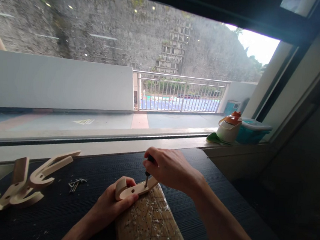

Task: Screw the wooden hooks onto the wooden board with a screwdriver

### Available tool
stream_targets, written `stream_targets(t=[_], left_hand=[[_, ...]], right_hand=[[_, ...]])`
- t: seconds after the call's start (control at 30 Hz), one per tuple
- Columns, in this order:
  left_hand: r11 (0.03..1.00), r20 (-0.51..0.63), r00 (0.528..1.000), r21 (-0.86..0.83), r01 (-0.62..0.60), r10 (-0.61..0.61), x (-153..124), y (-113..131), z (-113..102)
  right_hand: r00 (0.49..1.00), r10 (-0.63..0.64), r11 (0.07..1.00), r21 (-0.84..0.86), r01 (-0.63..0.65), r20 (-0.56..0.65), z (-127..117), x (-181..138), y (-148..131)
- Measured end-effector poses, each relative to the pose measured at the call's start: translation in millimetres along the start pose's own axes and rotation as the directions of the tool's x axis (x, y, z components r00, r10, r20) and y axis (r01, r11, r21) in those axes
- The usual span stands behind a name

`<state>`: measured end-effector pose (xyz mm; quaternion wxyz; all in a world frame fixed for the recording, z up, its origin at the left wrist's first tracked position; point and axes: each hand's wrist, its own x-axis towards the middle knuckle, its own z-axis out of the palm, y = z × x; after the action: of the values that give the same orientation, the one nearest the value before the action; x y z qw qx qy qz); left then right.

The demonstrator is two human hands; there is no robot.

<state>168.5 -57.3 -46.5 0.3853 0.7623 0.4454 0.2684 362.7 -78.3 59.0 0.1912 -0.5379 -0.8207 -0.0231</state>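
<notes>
Across the block's (151,221) far edge, our left grip (113,196) pinches the hook (139,190); our right grip (169,166) clasps the screwdriver (147,174) upright above.

The bench (61,208) has a dark surface with fine parallel lines and a rounded far corner. At its left, several curved wooden hooks (34,177) lie in a loose, overlapping heap, pale and darker brown. Just right of these is a small scattered pile of metal screws (76,184). At the near middle sits a wooden block (150,221), its top pitted with many small holes and pale flecks.
</notes>
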Motion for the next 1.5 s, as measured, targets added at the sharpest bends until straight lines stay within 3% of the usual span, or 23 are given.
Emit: stream_targets(t=[0.13, 0.5, 0.87, 1.07, 1.3, 1.5], left_hand=[[1.000, 0.051, 0.999, 0.010, 0.010, -0.010, 0.1, 1.3, -3.3], [1.000, 0.041, 0.999, 0.004, 0.014, -0.014, -0.8, -0.3, -2.1], [1.000, 0.020, 1.000, 0.001, -0.005, 0.005, -0.9, -1.0, -1.0], [1.000, 0.032, 0.999, 0.009, 0.006, -0.006, -1.5, 1.8, -2.9], [1.000, 0.006, 1.000, -0.012, 0.000, 0.000, -1.5, 2.1, -0.6], [0.999, -0.017, 1.000, -0.039, -0.005, 0.004, -0.6, -0.1, 1.4]], right_hand=[[0.997, -0.078, 0.996, 0.036, 0.078, 0.012, -2.3, -0.7, -0.8], [0.993, 0.110, 0.992, -0.066, -0.108, 0.034, 6.3, 4.8, 2.8], [0.998, -0.045, 0.998, 0.032, 0.044, 0.033, -6.8, -2.6, 1.7], [0.993, 0.050, 0.999, 0.012, -0.051, 0.107, -3.9, 1.1, 5.1], [0.991, 0.119, 0.984, -0.137, -0.110, 0.060, 2.7, 1.6, -1.9], [0.999, 0.013, 1.000, 0.021, -0.014, 0.046, -5.4, -4.2, 0.3]])
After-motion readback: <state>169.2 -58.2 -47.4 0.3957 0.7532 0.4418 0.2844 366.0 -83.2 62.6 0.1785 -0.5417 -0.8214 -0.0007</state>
